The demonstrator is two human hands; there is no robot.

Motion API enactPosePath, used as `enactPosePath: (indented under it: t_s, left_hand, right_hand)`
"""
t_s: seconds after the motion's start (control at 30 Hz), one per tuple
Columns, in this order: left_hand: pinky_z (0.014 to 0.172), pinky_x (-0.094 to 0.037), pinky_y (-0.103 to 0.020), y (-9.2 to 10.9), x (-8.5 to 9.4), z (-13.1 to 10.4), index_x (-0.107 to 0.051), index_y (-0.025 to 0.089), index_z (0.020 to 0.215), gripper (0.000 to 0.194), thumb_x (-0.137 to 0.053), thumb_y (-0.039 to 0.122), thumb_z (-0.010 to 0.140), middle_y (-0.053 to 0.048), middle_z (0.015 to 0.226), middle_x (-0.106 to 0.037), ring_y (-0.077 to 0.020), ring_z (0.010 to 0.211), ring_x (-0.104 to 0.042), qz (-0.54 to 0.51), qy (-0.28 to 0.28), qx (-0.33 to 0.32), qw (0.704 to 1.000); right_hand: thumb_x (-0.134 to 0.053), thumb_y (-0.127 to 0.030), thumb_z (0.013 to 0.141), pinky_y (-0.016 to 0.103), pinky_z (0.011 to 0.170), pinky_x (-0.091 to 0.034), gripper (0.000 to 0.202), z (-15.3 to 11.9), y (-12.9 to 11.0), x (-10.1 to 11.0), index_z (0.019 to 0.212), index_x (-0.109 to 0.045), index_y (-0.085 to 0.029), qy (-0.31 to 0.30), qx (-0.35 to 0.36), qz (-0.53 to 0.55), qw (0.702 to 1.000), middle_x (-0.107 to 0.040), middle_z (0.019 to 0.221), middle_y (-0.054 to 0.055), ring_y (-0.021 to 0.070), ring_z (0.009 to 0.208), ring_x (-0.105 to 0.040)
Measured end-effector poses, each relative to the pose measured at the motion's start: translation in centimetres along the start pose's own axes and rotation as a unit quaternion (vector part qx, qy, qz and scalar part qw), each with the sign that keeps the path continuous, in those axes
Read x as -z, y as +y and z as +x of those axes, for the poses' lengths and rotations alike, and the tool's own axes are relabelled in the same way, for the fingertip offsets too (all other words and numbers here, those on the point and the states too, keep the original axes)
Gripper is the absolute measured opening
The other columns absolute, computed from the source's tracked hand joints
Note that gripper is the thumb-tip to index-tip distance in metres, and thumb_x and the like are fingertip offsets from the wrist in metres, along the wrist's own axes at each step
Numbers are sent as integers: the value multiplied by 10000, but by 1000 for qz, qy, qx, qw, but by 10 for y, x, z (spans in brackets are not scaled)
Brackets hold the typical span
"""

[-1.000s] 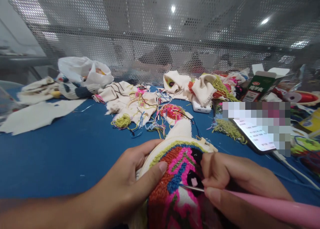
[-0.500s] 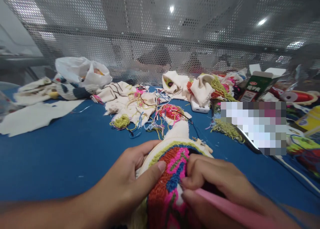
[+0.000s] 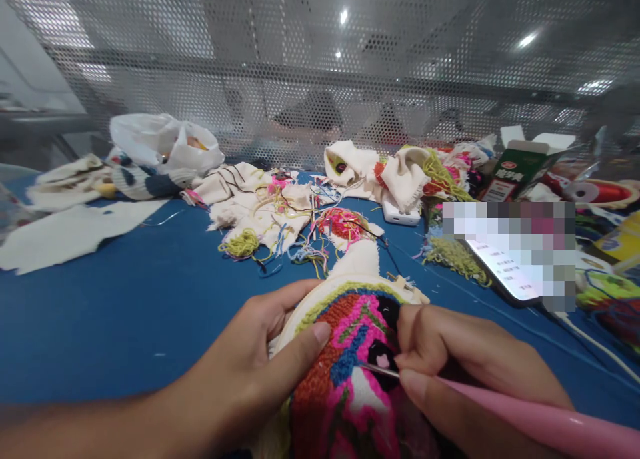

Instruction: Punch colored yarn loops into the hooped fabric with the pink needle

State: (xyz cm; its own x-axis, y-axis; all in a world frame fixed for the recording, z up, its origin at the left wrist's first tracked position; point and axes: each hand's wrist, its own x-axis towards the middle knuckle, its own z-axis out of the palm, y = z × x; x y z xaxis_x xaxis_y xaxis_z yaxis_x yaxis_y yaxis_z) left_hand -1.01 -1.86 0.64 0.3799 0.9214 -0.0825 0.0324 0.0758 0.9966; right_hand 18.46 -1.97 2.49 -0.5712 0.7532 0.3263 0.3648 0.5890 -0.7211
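A grey perforated screen (image 3: 300, 85) stretches right across the back, and in front of it lies my blue counter (image 3: 125, 312). Far left, a white plastic bag (image 3: 160, 142) slumps open, something orange-yellow showing in its mouth. Here in front of me, close to the counter's near edge, is the embroidery hoop (image 3: 296, 317), its fabric (image 3: 345, 315) filled with rust, pink, blue, black and lime yarn. My left hand (image 3: 250, 365) is clamped on its left side, thumb pressed over the stitching! Over to the right, a green carton (image 3: 517, 169) stands with its white flaps up: big white Chinese characters and a small red logo, too small for me to read surely, and I can't see inside. In front of it lies the phone (image 3: 507, 269), lines of text glowing but illegible, part of it pixelated. My right hand (image 3: 460, 352) is closed around a pink-handled punch needle (image 3: 540, 409), and its slim metal tip (image 3: 383, 371) is at the blue patch, just beside a bare white gap; whether it pierces the cloth, I can't tell.
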Motion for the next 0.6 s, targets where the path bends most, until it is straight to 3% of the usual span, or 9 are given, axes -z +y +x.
enactPosePath:
  t_s: [0.17, 0.27, 0.4, 0.6]
  left_hand:
    - [733, -494, -250, 1, -1, -2, -559, 181, 1166, 434, -611, 252, 742, -36, 915, -681, -211, 853, -607, 22, 16, -16, 1000]
    - [720, -495, -240, 2, -1, -3, -566, 185, 1156, 410, -596, 269, 757, -32, 907, -684, -200, 829, -612, 26, 17, -14, 999]
    - [719, -495, -227, 1, -1, -4, -556, 191, 1163, 395, -562, 311, 787, -34, 951, -675, -182, 820, -613, 24, 3, -15, 1000]
    - [724, -500, -235, 1, 0, -4, -545, 201, 1173, 395, -562, 294, 790, -38, 974, -669, -189, 847, -612, 11, 1, -15, 1000]
  right_hand:
    - [-473, -206, 801, 220, 473, -337, 159, 3, 8, -14, 643, -457, -202, -11, 69, -78, 994, -525, 617, 7, 109, 538, -456]
    - [-469, -209, 794, 214, 470, -329, 168, 2, 8, -14, 630, -433, -202, -10, 106, -72, 992, -494, 594, -2, 108, 542, -452]
    - [-442, -149, 796, 210, 456, -304, 247, -3, 3, -4, 582, -329, -198, 21, 40, -52, 998, -438, 535, -25, 88, 484, -397]
    - [-431, -148, 810, 216, 442, -289, 287, -8, -6, 2, 561, -297, -194, 22, -4, -28, 999, -423, 535, -16, 94, 496, -376]
